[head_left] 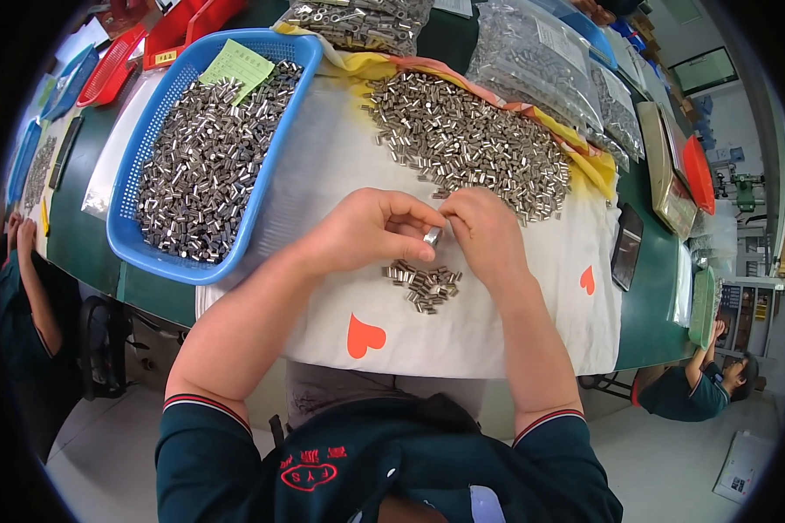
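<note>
My left hand (366, 228) is closed, with a short shiny metal cylinder (432, 235) pinched between thumb and fingers. Close against its fingertips, my right hand (488, 234) has its fingers pressed together; whatever they may hold is hidden. Just below the hands, a small pile of metal cylinders (423, 286) lies on a white cloth (323, 296) printed with red hearts. Beyond the hands spreads a much larger heap of similar cylinders (471, 131), bordered at the back by a rolled yellow and red cloth edge (597, 166).
At left stands a blue basket (122, 218) full of metal cylinders with a green paper slip (237, 70). Clear bags of metal parts (532, 57) line the back. A dark phone-like slab (626, 247) lies right. Other people (702, 383) sit at both sides.
</note>
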Demonstrator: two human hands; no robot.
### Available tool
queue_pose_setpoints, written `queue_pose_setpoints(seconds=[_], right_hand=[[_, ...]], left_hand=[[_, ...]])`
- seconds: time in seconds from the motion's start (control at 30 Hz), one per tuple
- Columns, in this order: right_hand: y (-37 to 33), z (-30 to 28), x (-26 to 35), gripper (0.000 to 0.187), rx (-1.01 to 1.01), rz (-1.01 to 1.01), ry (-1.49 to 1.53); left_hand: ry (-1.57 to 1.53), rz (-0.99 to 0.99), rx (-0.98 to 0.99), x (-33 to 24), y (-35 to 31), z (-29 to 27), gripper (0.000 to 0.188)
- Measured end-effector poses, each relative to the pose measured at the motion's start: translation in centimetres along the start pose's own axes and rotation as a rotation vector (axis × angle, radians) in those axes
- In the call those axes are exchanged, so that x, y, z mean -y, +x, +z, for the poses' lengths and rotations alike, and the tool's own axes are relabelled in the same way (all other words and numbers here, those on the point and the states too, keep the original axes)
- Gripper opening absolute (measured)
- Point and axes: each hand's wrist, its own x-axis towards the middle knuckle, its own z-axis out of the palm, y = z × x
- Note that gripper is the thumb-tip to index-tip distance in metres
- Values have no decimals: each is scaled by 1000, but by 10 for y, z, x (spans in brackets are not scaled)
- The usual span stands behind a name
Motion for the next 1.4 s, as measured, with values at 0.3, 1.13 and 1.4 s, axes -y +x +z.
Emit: queue_pose_setpoints(seconds=[0.3, 1.13, 1.4], right_hand=[[-5, 0, -4, 11, -92, -76, -31], [-9, -16, 26, 12, -186, -10, 426], [-5, -26, 4, 13, 110, 395, 787]], left_hand=[[-33, 13, -3, 1, -1, -3, 32], [-118, 38, -94, -1, 0, -4, 32], [172, 42, 15, -1, -4, 4, 30]])
